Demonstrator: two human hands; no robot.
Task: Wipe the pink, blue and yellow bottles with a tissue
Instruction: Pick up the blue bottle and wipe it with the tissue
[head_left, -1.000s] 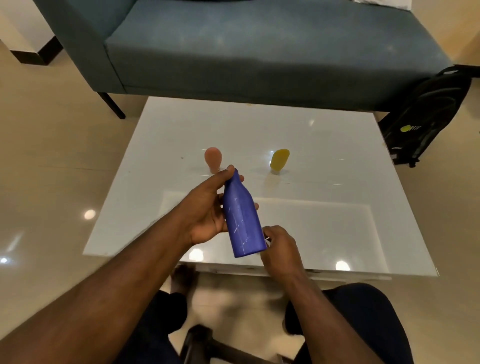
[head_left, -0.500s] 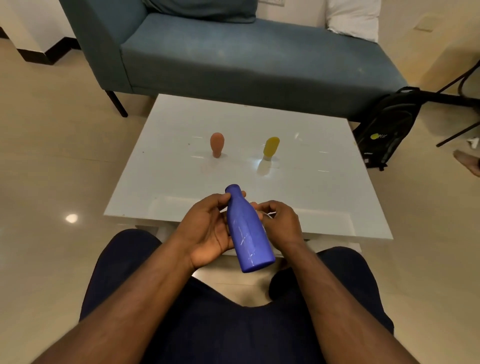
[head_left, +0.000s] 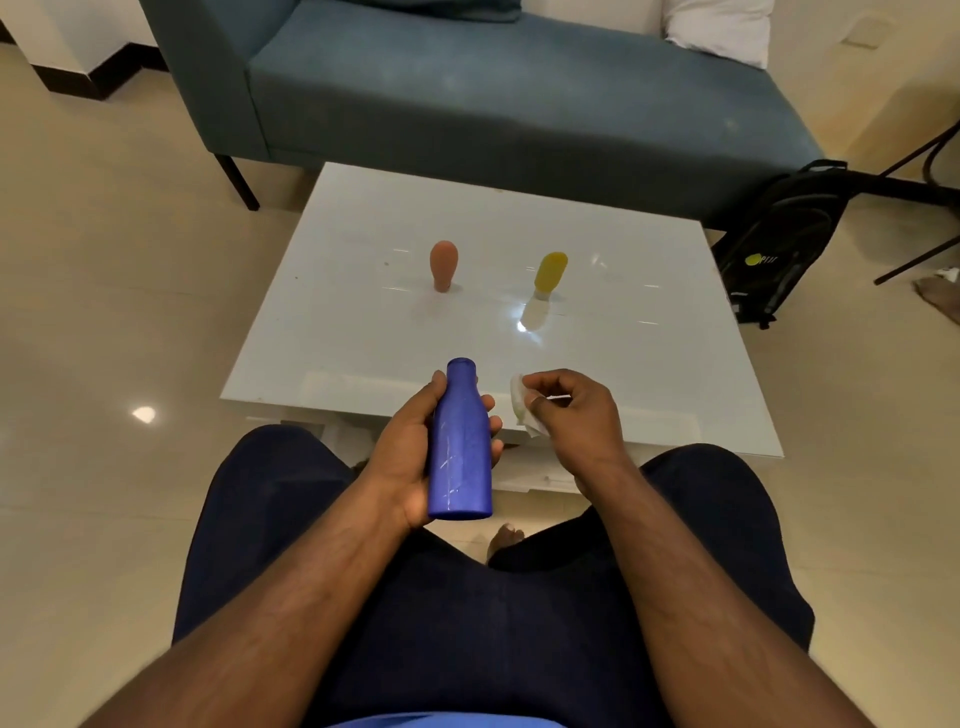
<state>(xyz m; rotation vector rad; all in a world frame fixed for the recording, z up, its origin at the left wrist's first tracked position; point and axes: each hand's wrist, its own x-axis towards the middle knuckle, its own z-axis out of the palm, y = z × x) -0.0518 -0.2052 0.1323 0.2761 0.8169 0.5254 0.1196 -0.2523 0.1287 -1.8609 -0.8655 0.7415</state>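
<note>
My left hand (head_left: 410, 457) grips the blue bottle (head_left: 461, 447) round its body, neck pointing away from me, above my lap at the table's near edge. Just right of it, my right hand (head_left: 574, 415) pinches a small crumpled white tissue (head_left: 522, 405), a short gap away from the bottle. The pink bottle (head_left: 443, 264) and the yellow bottle (head_left: 549, 274) stand apart in the middle of the white glossy table (head_left: 363, 322), both beyond my hands.
A teal sofa (head_left: 493, 98) with a white cushion (head_left: 719, 23) runs behind the table. A black backpack (head_left: 774, 244) leans at the table's right. Chair legs (head_left: 930, 208) and someone's foot (head_left: 937, 293) show at the far right. My knees sit under the near edge.
I have pulled the blue bottle back toward my lap. My right hand has come off the bottle and moved right, so the tissue now shows.
</note>
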